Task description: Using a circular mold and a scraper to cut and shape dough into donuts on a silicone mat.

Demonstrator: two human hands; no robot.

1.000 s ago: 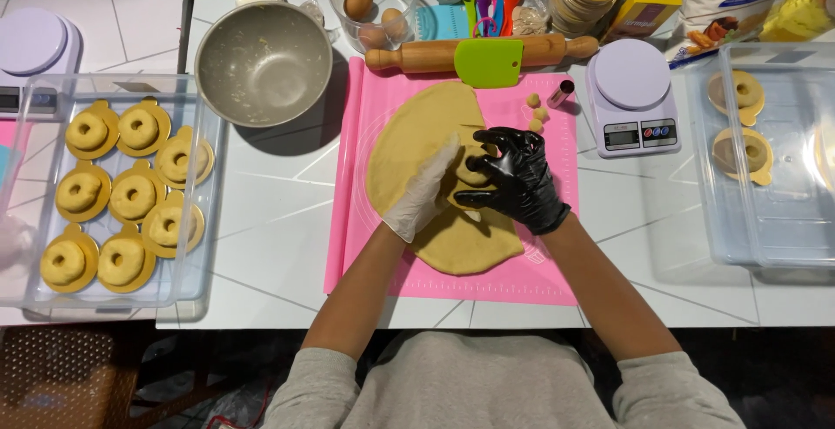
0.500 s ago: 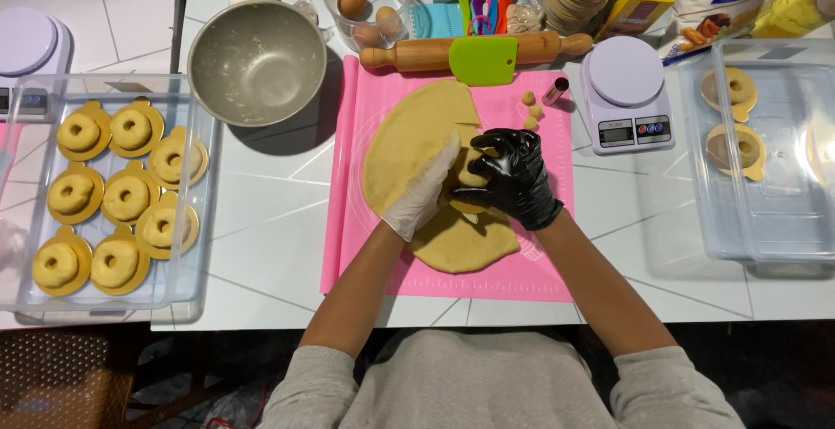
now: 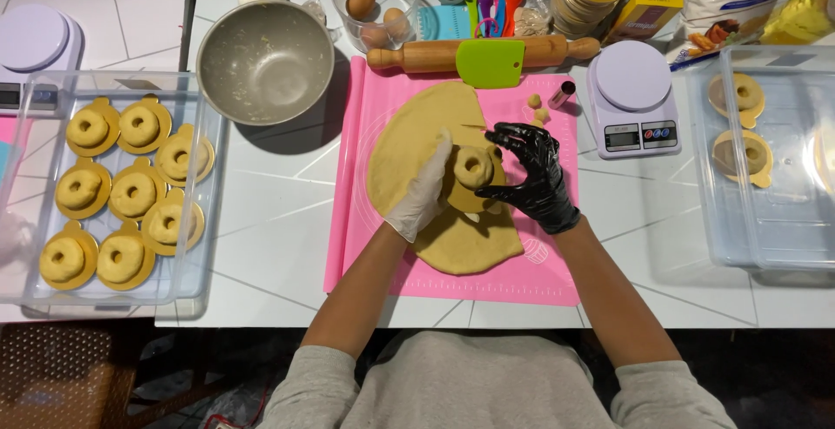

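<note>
The left hand in a white glove and the right hand in a black glove are pinching a dough ring between them, just above the rolled dough sheet on the pink mat. The soft ring is likely stretching or tearing if the fingers are squeezing unevenly.

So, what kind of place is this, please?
Probably a small home baking station for doughnuts: a pink mat with rolled dough, a rolling pin, a kitchen scale and a tray of dough rings.
</note>
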